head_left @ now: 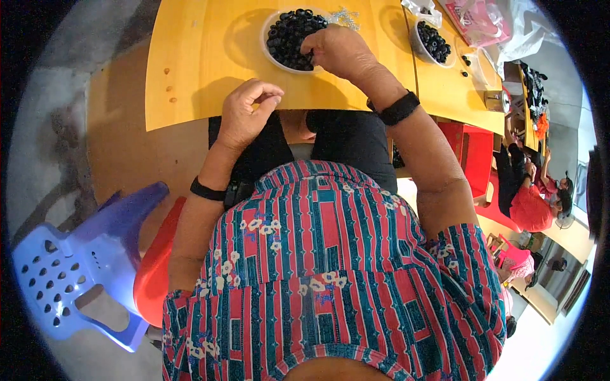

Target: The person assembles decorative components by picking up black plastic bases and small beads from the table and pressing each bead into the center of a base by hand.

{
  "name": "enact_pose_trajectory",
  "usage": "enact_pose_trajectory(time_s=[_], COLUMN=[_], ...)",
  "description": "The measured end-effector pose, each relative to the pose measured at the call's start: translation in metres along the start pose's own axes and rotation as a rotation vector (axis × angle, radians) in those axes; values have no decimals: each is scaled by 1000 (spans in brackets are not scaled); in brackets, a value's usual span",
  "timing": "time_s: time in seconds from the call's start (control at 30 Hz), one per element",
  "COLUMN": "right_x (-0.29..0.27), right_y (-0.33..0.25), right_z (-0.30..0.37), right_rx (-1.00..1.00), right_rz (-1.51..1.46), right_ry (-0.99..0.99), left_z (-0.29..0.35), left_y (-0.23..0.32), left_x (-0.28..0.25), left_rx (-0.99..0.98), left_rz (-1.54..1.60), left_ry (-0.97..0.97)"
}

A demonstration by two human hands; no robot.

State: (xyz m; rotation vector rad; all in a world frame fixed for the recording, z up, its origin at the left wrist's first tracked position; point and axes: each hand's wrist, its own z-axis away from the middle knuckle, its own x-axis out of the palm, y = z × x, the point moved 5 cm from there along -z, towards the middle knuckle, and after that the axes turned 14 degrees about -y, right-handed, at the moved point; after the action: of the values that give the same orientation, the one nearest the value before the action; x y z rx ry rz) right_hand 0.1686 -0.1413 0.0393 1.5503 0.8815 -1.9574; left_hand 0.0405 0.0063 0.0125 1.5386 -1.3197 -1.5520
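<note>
A round translucent bowl (264, 53) full of small black ring-like pieces (293, 35) stands on the yellow table. Over its right side is my right hand (340, 52), fingers bent down and pinched among the pieces; their tips are partly hidden, so what they grip does not show. Nearer to me, by the table's front edge, my left hand (249, 109) is raised with thumb and forefinger drawn together. Anything between those fingertips is too small to make out. Just beyond the bowl lies a small heap of thin silvery bits (345, 18).
A second bowl of black pieces (434, 42) sits to the right, with loose black pieces (465, 66) and plastic bags (480, 22) near it. A blue plastic chair (95, 260) and a red seat (159, 267) are at my left. Other people (534, 200) sit far right.
</note>
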Motion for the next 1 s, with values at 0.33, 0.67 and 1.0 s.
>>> enact_pose_trajectory(time_s=[0.33,0.67,1.0], right_x=[-1,-6,-23], right_y=[-1,-2,-49], right_z=[0,1,60], right_rx=[-107,-275,-345], right_rz=[25,40,-489], right_ry=[-22,183,528], left_z=[0,2,-3], left_y=[5,-6,7], left_x=[2,-1,24], left_rx=[-6,-23,-213], left_rz=[7,46,858], left_ry=[-6,17,-30])
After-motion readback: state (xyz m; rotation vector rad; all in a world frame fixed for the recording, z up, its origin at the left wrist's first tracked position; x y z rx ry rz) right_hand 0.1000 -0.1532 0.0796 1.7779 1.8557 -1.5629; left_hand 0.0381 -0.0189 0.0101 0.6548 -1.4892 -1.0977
